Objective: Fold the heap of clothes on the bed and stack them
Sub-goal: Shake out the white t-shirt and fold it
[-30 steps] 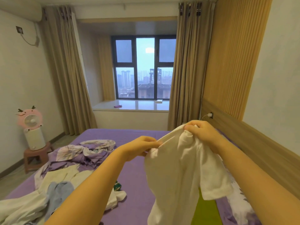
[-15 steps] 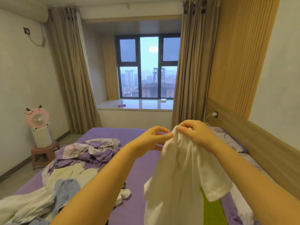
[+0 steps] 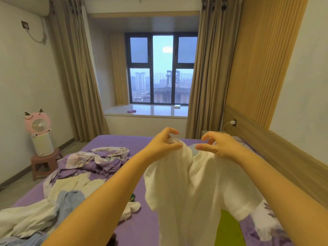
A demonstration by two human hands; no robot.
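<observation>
I see both hands raised over the middle of the purple-sheeted bed [image 3: 145, 226], holding up a white short-sleeved cotton T-shirt [image 3: 191, 189] by its shoulders. My left hand [image 3: 164, 143] pinches the shirt's left shoulder seam between thumb and curled fingers [image 3: 173, 132], with cloth bunched in the palm. My right hand [image 3: 219, 144] grips the other shoulder; its thumb and forefinger stick out toward the collar with a small gap between their tips, while the lower fingers seem to clamp the fabric, though the cloth hides just how. The collar sags between the two hands and the shirt body hangs straight down in front of me, sleeves flaring to each side, clear of the mattress as far as I can tell.

A heap of unfolded pale clothes [image 3: 53, 201] lies along the bed's left edge, with a crumpled purple floral quilt [image 3: 99, 160] beyond it toward the far left corner. A lime-green cloth [image 3: 228, 229] lies on the sheet behind the shirt's hem. Bare purple sheet shows between the heap and the hanging shirt. The wooden headboard [image 3: 276, 148] runs along the bed's right edge.
</observation>
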